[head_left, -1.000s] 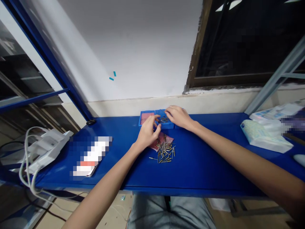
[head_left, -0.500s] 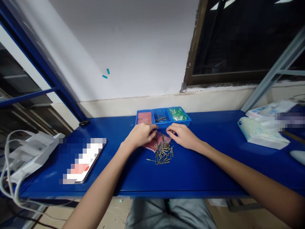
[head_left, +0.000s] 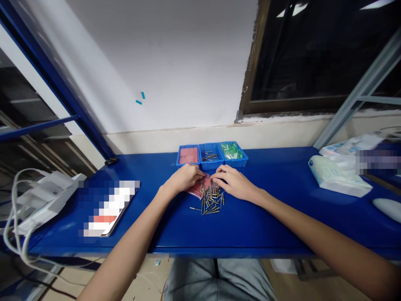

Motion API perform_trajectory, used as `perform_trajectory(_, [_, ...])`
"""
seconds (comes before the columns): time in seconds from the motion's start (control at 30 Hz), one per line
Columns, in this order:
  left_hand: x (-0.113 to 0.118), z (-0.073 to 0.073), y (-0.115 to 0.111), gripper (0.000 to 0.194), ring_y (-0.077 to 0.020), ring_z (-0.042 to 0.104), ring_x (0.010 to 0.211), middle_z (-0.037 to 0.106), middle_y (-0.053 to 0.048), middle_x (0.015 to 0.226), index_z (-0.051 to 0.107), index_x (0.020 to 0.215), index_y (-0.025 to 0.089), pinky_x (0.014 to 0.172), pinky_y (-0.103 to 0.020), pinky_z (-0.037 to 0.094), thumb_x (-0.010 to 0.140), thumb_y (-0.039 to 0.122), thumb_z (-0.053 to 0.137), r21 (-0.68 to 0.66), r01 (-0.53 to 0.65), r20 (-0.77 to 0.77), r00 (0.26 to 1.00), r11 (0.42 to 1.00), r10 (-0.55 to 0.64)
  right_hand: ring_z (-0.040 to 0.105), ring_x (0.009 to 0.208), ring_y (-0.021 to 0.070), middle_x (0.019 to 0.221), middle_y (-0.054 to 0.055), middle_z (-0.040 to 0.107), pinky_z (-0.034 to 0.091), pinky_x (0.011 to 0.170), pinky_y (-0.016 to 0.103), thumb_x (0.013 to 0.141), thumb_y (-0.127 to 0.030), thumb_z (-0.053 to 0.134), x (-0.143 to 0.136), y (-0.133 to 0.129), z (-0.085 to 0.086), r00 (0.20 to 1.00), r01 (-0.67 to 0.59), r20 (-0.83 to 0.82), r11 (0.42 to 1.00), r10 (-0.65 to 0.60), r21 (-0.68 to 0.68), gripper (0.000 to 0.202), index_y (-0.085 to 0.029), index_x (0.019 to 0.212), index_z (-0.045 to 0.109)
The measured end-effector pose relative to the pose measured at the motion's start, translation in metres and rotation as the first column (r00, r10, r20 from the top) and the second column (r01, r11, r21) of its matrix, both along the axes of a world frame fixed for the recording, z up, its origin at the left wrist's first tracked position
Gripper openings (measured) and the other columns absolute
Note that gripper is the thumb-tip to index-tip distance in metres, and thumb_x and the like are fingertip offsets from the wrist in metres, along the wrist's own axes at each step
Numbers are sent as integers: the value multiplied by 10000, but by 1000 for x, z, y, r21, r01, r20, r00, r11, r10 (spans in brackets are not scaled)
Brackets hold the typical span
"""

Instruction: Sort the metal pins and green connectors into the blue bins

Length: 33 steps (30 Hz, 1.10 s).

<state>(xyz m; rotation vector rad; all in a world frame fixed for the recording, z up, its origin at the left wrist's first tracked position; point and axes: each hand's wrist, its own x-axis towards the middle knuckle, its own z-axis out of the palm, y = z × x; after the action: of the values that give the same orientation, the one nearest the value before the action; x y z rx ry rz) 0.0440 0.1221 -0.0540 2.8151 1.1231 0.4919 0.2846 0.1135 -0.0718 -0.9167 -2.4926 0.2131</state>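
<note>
My left hand [head_left: 185, 178] is closed, its thumb and fingers pinching the upper edge of a small red plastic bag [head_left: 194, 190] that lies flat on the blue table. A loose pile of pop rivets [head_left: 210, 201], with thin steel pins and brass-coloured bodies, covers the bag's right part and spreads toward me. Over the bag's upper right corner, my right hand [head_left: 233, 182] has its fingertips drawn together beside the rivets; what they hold, if anything, is hidden. Just beyond the hands stand three joined blue bins: red bags [head_left: 188, 155], a few rivets [head_left: 209, 156] and green bags [head_left: 232, 150].
A phone [head_left: 117, 209], partly blurred out, lies on the left of the table [head_left: 266, 225]. Further left is a white power strip [head_left: 50, 200] with cables. On the right are a tissue pack [head_left: 340, 177] and a white rounded object [head_left: 388, 209]. A wall stands behind.
My right hand has moved left, its fingertips coming closer to my left hand over the bag and rivets. My left hand stays at the bag's edge. The view has shifted slightly.
</note>
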Motion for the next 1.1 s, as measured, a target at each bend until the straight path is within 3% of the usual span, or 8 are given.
perform_trajectory(0.3, [3,-4,2,354,-187,675,837,745,-96,961,759,974,168,750,-273,499,869,118,425,4,-29,-9,1000,1000,29,565,1022,224,1025,72,623,466,877,368,991,-298,490,-3,-2,1,1000,2,-9,1000,-2,-11,243,-239,1059,716])
perform_trajectory(0.63, [-1,-3,3,261,-156,633,676,714,-55,795,711,879,182,610,-238,430,874,161,451,-42,-96,25,995,994,98,561,1005,226,1017,81,626,482,836,370,1000,-328,474,-4,-4,-2,999,-25,-28,1000,25,10,257,-240,1042,711])
perform_trajectory(0.87, [-3,-5,4,298,-173,660,781,727,-80,879,740,902,196,695,-252,465,876,166,445,-8,-64,17,998,998,64,580,1015,222,1044,76,637,466,894,378,1007,-315,461,-5,-2,-1,999,-31,-19,999,31,-9,257,-233,1078,693])
perform_trajectory(1.1, [-1,-1,-2,272,-176,636,705,706,-90,816,688,847,161,634,-263,429,896,155,421,26,-107,-4,994,994,107,585,1045,233,1054,77,645,460,920,389,998,-326,472,-5,0,1,997,-10,-72,1000,8,-19,244,-228,1082,680])
